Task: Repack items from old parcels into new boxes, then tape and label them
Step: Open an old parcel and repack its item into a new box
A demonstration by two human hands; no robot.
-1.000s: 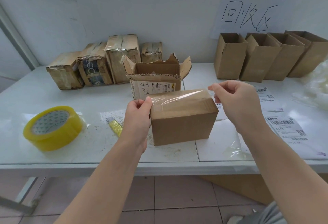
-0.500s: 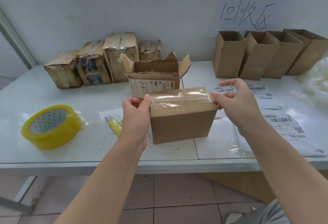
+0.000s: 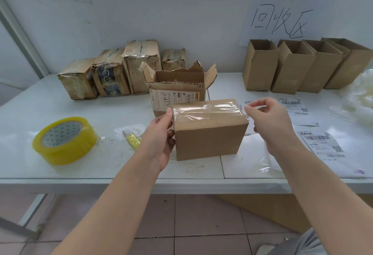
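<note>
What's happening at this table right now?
A person is sealing a small brown box on the white table. The left hand grips the box's left end; a clear tape strip lies along its top. The right hand, blurred, hovers at the right end, perhaps pinching the tape. The tape roll sits aside.

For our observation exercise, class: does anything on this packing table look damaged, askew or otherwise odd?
The opened old parcel behind the sealed box has a ragged, torn back flap. The four old parcels at the back left are dented, with wrinkled tape. The clear tape on the sealed box lies creased, not flat.
</note>
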